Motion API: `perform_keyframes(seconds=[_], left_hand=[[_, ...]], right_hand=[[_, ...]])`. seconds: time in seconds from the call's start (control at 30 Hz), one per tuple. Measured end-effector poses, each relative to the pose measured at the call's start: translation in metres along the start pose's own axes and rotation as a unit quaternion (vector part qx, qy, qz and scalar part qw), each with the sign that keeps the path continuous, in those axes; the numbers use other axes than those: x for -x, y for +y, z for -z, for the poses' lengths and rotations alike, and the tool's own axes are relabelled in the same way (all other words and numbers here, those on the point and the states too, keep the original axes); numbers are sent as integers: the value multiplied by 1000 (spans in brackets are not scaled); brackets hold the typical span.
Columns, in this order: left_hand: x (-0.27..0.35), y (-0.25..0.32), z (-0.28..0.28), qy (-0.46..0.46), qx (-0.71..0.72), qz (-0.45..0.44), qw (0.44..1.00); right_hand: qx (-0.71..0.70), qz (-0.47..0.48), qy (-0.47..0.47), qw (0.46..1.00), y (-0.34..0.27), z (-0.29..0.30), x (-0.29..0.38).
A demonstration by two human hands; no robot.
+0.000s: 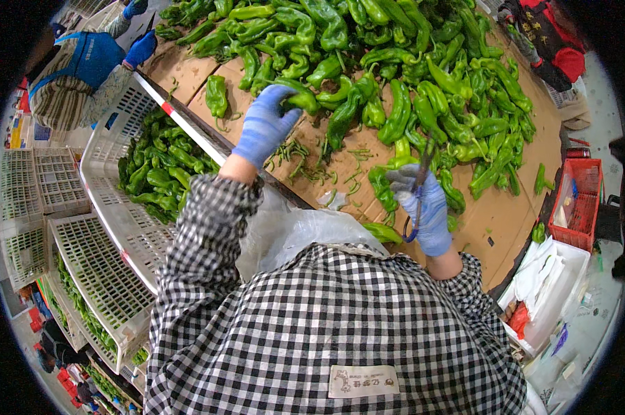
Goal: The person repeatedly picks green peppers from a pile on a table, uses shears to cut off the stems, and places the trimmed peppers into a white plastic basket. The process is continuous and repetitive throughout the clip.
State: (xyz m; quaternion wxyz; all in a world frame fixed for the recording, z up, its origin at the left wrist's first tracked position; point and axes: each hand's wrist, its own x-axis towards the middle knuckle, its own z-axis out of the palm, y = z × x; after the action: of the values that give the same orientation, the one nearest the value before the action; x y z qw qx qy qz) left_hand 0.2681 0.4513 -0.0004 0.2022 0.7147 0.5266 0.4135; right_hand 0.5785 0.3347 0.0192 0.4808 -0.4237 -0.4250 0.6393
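Observation:
My left hand (pixel 268 124), in a blue knit glove, has its thumb and fingers around the end of a green pepper (pixel 303 97) at the near edge of the pile. That pepper is slightly blurred. In my right hand (pixel 425 210), also gloved, is a pair of scissors (pixel 422 174) with the blades pointing away from me and a blue handle loop below. Large green peppers (pixel 354 109) lie heaped on the cardboard-covered table (pixel 504 233). Cut green stems (pixel 294 155) are scattered between my hands.
A white plastic crate (pixel 107 197) holding green peppers stands left of the table edge. More stacked crates (pixel 97 270) are beyond it. To the right are a red basket (pixel 577 202) and a white foam box (pixel 561 290). A co-worker in blue gloves (pixel 84 67) is at upper left; another person (pixel 546 41) is at upper right.

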Motion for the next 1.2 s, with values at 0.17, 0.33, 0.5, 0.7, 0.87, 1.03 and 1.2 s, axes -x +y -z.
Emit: perform_keyframes(seconds=[0.17,0.33,0.5,0.7,0.87,1.03,1.2], left_hand=[[34,51,19,39,700,213,681],[60,67,14,25,821,291,490],[71,68,22,21,830,260,493],[82,66,43,33,722,205,660],[82,32,94,336,636,191,667],[76,2,117,338,720,199,573],[27,17,-26,-36,241,254,936]], right_hand=[[368,59,-50,927,-2,-18,-3],[430,62,-89,896,-14,-37,-6],[306,60,-102,945,-15,-42,-4],[321,44,-105,940,-8,-36,-4],[315,62,-95,942,-4,-28,-4],[225,36,-65,972,-1,-22,-10],[268,62,-65,959,-3,-22,-13]])
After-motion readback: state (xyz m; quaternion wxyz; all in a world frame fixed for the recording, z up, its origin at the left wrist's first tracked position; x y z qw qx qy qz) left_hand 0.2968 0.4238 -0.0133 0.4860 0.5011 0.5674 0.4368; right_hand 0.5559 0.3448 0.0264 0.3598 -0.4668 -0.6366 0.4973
